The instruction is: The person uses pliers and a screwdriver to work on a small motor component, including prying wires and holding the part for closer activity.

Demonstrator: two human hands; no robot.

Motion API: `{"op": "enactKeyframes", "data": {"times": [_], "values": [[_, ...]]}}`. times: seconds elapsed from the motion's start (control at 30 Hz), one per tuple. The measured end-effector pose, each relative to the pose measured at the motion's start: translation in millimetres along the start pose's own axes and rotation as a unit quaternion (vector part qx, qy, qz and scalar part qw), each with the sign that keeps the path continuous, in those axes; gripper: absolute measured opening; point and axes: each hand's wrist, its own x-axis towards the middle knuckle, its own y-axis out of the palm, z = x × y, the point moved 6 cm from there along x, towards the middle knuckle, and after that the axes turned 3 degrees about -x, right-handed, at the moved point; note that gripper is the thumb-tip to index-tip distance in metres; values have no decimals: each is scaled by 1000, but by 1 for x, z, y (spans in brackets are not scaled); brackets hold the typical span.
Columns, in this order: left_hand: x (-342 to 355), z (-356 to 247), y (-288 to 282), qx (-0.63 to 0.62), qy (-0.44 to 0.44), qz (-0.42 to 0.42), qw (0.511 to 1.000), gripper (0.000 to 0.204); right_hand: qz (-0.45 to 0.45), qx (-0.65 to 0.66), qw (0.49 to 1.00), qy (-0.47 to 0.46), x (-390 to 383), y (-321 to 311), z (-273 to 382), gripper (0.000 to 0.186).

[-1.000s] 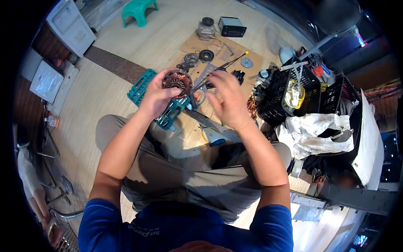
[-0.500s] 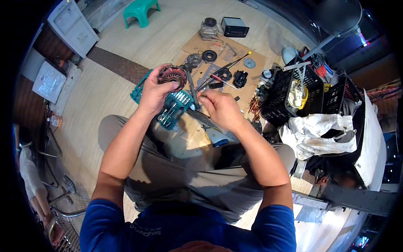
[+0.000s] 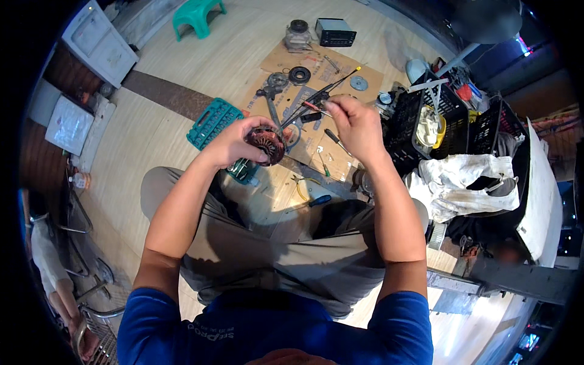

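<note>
Your left hand (image 3: 234,143) is gripping the round motor armature (image 3: 266,145) | your right hand (image 3: 356,125) is pinching a thin rod (image 3: 316,97) above the cardboard sheet (image 3: 316,64).

I count two hands — left (image 3: 234,145), right (image 3: 356,125) — one round motor part (image 3: 266,145), two black crates (image 3: 420,125) (image 3: 494,125), one green stool (image 3: 196,15), one teal bit tray (image 3: 213,121), one cardboard sheet (image 3: 316,79) and one white rag (image 3: 465,182).

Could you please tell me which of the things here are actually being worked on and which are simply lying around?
In hand:
left hand holding a round motor part
right hand pinching thin wires

Lying about:
teal bit case
cardboard sheet
green stool
black crates
white cloth
</note>
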Motion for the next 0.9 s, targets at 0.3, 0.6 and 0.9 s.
{"op": "enactKeyframes", "data": {"times": [0.3,0.6,0.9], "values": [[1,-14,-20,-247,104,-11,963,65,179,12,976,120,-4,6,-95,20],[7,-2,-36,-356,53,-100,927,52,347,-10,920,181,-34,30,-98,18],[13,2,-22,-319,42,-80,944,66,190,-232,954,-17,-22,41,-41,69]]}}
